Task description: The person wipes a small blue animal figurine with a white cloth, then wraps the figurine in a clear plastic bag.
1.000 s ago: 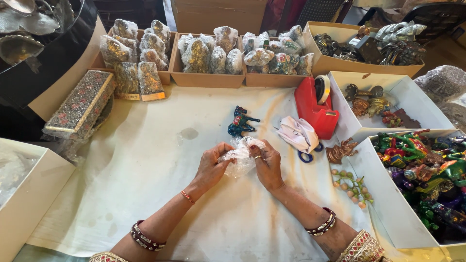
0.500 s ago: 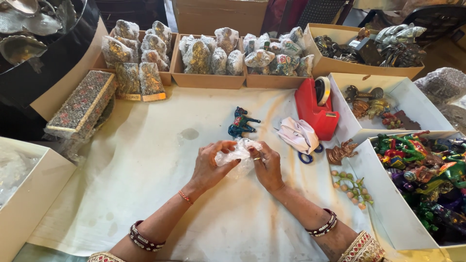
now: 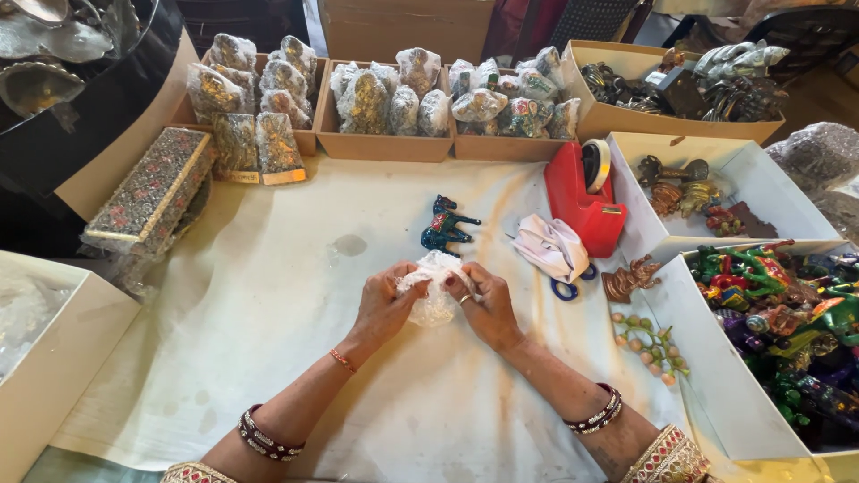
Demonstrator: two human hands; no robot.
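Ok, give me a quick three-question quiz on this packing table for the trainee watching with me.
1. True or false: both the left hand and the right hand are on the bubble-wrap bundle.
2. What stands on the white table cover just beyond the bundle? A) a blue horse figurine B) a glass bottle C) a stack of plates
3. Fill in: the scissors with blue handles lie beside the red ____.

Key
1. True; both hands grip it between them.
2. A, the blue horse figurine.
3. Tape dispenser, next to the white box of metal figurines.
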